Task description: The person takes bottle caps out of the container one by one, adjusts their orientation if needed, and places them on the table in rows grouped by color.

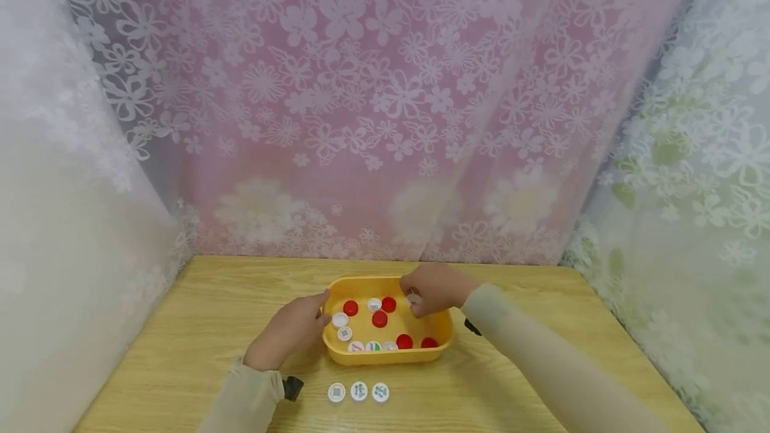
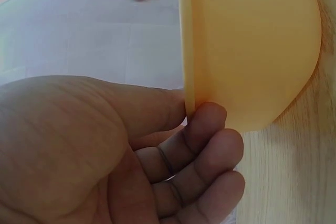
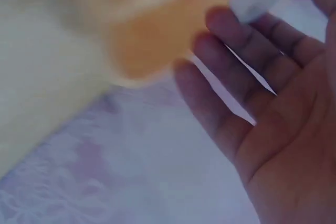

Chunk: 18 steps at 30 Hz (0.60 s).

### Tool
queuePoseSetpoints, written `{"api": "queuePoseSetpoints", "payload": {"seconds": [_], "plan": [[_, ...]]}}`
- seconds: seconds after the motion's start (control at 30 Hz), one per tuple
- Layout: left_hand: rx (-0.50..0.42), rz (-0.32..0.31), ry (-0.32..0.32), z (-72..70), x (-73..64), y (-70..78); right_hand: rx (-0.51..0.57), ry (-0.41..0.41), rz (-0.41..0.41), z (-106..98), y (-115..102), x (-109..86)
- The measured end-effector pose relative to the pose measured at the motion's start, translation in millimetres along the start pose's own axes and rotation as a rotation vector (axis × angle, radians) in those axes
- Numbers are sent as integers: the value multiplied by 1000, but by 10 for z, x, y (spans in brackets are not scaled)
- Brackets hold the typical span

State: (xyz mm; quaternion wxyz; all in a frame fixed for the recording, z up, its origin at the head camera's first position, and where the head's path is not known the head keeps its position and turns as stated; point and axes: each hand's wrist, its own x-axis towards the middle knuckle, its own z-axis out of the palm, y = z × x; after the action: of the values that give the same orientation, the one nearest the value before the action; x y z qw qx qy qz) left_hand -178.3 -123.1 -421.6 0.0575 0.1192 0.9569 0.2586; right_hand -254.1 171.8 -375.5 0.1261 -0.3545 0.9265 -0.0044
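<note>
My left hand [image 1: 293, 329] pinches the left rim of a yellow plastic basin [image 1: 391, 357] between thumb and fingers, as the left wrist view shows close up. Over the basin's right end, my right hand [image 1: 439, 286] holds a white bottle cap [image 3: 252, 1] between thumb and fingertips; the right wrist view is blurred. Inside the basin lie several red bottle caps [image 1: 379, 319] and several white ones [image 1: 340, 320], some with printed tops.
In front of the basin, three printed white caps [image 1: 359, 391] stand in a row on the wooden table [image 1: 240, 299]. Flower-patterned curtains [image 1: 373, 119] hang behind the table and along both sides.
</note>
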Motion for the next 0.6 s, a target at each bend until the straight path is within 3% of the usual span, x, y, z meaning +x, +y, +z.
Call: {"api": "queuePoseSetpoints", "payload": {"seconds": [0.17, 0.3, 0.43, 0.6], "plan": [[7, 1, -7, 5, 19, -14, 43, 140, -119, -420, -272, -311], [2, 1, -10, -3, 19, -34, 2, 320, -189, -563, -573, -559], [-7, -5, -13, -14, 11, -52, 25, 455, -240, -436, -832, -773], [-20, -10, -17, -7, 21, -8, 144, 500, -251, -21, -925, -1023]]}}
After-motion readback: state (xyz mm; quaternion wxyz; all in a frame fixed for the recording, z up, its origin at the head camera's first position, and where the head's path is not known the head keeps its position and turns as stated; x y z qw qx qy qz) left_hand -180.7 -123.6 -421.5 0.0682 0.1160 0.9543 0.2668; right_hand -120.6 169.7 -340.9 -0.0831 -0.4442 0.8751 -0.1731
